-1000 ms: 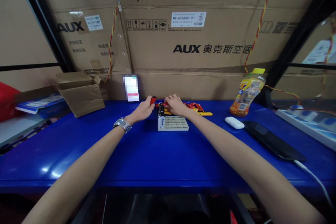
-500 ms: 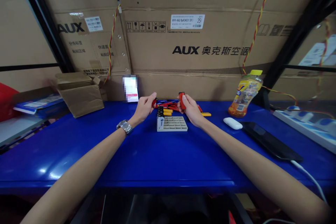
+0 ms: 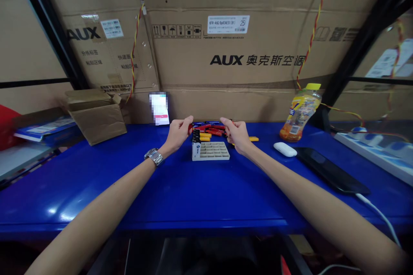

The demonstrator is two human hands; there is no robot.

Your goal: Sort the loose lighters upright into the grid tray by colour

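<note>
A pale gridded tray (image 3: 214,157) lies on the blue table, with a row of black-topped lighters (image 3: 196,136) standing in its left column. Just left of it, my left hand (image 3: 178,132) is closed on a red lighter (image 3: 190,129), mostly covered by the fingers. My right hand (image 3: 238,135) is closed at the tray's right, thumb pointing forward, around a red lighter that the fingers now almost wholly hide. Behind the tray lie loose red lighters (image 3: 214,132) and yellow lighters (image 3: 205,137). Another yellow lighter (image 3: 254,139) pokes out beyond my right hand.
A lit phone (image 3: 159,108) leans at the back, beside an opened cardboard box (image 3: 98,118). On the right are a drink bottle (image 3: 300,114), a white earbud case (image 3: 285,149), a black device with a cable (image 3: 332,171) and a power strip (image 3: 374,154). Large cartons (image 3: 258,81) wall off the back.
My right hand has turned and moved slightly right and down, so the red lighter it showed is now mostly hidden. My left hand stays almost in place.
</note>
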